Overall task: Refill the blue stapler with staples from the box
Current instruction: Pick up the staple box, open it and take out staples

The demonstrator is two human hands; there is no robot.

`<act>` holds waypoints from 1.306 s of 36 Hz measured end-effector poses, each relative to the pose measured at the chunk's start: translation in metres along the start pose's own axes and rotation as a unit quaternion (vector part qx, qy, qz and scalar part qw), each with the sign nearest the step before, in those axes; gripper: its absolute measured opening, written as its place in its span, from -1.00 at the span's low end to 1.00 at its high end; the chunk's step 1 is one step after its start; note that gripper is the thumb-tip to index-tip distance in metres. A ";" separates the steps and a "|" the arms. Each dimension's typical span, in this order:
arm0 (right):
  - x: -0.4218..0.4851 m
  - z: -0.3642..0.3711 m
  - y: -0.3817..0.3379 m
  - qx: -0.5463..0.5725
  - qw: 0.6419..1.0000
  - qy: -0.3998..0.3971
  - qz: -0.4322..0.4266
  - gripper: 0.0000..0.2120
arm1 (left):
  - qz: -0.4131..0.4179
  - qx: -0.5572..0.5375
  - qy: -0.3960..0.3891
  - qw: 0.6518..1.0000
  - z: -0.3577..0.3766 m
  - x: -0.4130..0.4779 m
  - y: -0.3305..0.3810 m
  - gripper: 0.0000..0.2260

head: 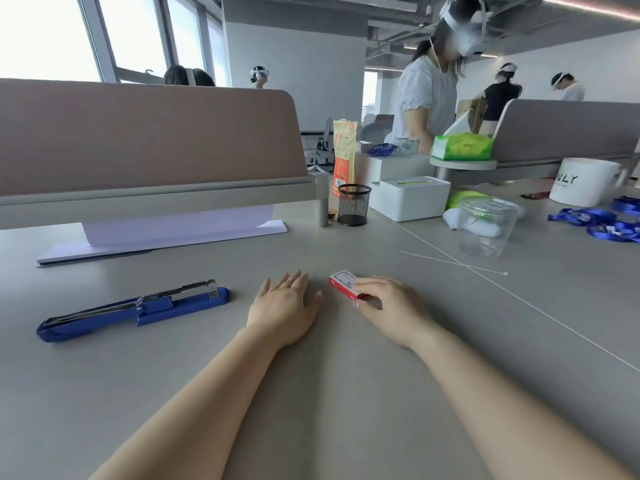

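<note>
The blue stapler [135, 308] lies on the grey desk at the left, long and low, with its metal staple rail showing along the top. A small red and white staple box [343, 283] rests on the desk near the middle. My right hand [391, 306] has its fingers curled around the near end of that box. My left hand [285, 306] lies flat on the desk just left of the box, palm down and fingers spread, holding nothing. The stapler is a hand's width to the left of my left hand.
A stack of white paper [166, 237] sits under the desk divider [149, 140]. Behind are a black mesh pen cup [354, 205], a white tissue box [410, 197], a clear plastic jar [486, 225], a white mug [585, 181], blue lanyards [602, 223] and thin white sticks [453, 262]. People stand beyond.
</note>
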State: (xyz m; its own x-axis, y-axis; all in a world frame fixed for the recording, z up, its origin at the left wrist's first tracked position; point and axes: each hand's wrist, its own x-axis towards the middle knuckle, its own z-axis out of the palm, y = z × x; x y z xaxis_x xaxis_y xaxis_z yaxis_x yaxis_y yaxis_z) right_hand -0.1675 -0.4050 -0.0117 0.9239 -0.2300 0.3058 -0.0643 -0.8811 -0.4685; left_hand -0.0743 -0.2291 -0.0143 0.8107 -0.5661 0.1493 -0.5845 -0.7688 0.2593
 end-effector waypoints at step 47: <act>0.017 0.008 0.012 0.097 0.994 0.003 0.051 -0.51 | 0.060 -0.143 0.030 0.987 0.005 0.012 0.012 -0.48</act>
State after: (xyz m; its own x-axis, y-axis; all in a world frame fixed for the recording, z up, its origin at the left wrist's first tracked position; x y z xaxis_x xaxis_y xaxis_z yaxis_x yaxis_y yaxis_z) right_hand -0.1495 -0.4162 -0.0189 0.9137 -0.3175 0.2535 -0.0829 -0.7564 -0.6488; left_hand -0.0713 -0.2465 -0.0138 0.7420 -0.6224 0.2491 -0.6501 -0.5774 0.4940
